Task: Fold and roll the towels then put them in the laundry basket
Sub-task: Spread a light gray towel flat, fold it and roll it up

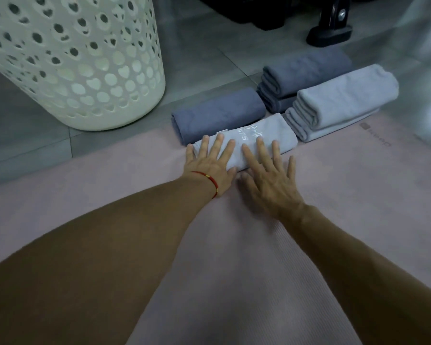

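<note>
A single wide-angle view from the person's head looks forward and steeply down along both forearms onto a pink mat (234, 270) on a tiled floor (209, 58). It sits close above the mat's near part; its far edge lies mid-frame.

laundry basket (85, 70): top cut off by frame edge | light towel roll (254, 140): near side covered by both hands, embroidered lettering unreadable | mat logo (376, 138): blurred

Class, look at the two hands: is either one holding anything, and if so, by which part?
Nothing is gripped. The left hand and right hand lie flat, fingers straight, pressing on top of the light towel roll on the mat.
</note>
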The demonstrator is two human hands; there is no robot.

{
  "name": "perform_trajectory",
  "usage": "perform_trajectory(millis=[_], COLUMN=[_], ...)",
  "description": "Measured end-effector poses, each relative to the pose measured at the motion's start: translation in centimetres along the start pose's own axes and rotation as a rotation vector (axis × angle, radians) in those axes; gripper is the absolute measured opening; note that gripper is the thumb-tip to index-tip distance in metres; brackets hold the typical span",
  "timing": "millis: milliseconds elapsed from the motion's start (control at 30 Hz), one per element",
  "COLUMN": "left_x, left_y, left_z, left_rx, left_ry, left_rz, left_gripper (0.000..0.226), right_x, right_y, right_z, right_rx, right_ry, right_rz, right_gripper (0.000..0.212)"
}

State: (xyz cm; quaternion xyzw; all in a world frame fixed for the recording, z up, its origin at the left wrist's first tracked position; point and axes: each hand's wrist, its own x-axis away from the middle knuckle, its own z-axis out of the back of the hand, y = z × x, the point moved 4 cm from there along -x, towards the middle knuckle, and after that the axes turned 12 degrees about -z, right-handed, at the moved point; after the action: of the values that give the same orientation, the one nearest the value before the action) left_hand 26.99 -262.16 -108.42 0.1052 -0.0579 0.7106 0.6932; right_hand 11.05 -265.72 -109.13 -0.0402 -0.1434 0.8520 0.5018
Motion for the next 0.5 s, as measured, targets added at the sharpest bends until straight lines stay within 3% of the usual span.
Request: perform_trajectory(millis=[167,367,500], left_x=[6.9,27.5,41.1], left_y=[2.7,-1.1,-5.0], left_z=[2.3,0.1,-0.8], left_rx=[-0.045,0.046,0.081], left_ry=[0.096,-0.112,-0.158], left_rz=[-0.036,-0.184,-0.102], left_gripper=[0.081,0.087,0.088], right_x=[6.4,13.0,18.1], right_y=[-1.3,-7.8,-16.0], right_z=[0.4,4.9,6.0], right_rx=[0.096,0.284,0.377], right_ry=[-0.157,-0.292,-0.359], right_rz=[0.035,0.119,0.333], right_gripper=[0.069,0.082,0.078])
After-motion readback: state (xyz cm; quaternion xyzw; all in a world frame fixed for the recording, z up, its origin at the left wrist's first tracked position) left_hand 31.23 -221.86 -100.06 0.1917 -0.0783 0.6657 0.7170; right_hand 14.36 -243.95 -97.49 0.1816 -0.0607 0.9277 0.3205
